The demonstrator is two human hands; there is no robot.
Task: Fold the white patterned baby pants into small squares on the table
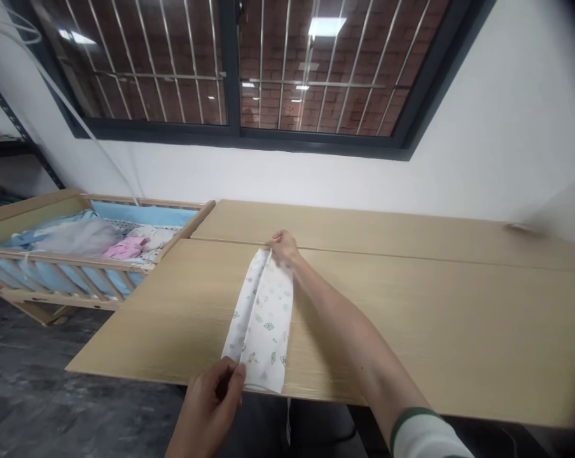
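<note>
A white cotton-like cloth with a small green print, folded into a long strip (271,324), lies on a flat, tan, wood-toned table (411,318) between 2 bare hands, its long axis running from 7 o'clock to just past 12. The nearer left hand (211,401), at 7 o'clock, pinches the fold's near end between thumb and forefinger; the right hand (284,245) is at the far end, fingers curled, its grip impossible to tell.

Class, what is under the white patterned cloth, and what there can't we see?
Under the patterned cloth is the tan tabletop, visible on both sides. The cloth hides the surface directly beneath and its own underside, so whether anything else lies there cannot be told.
</note>
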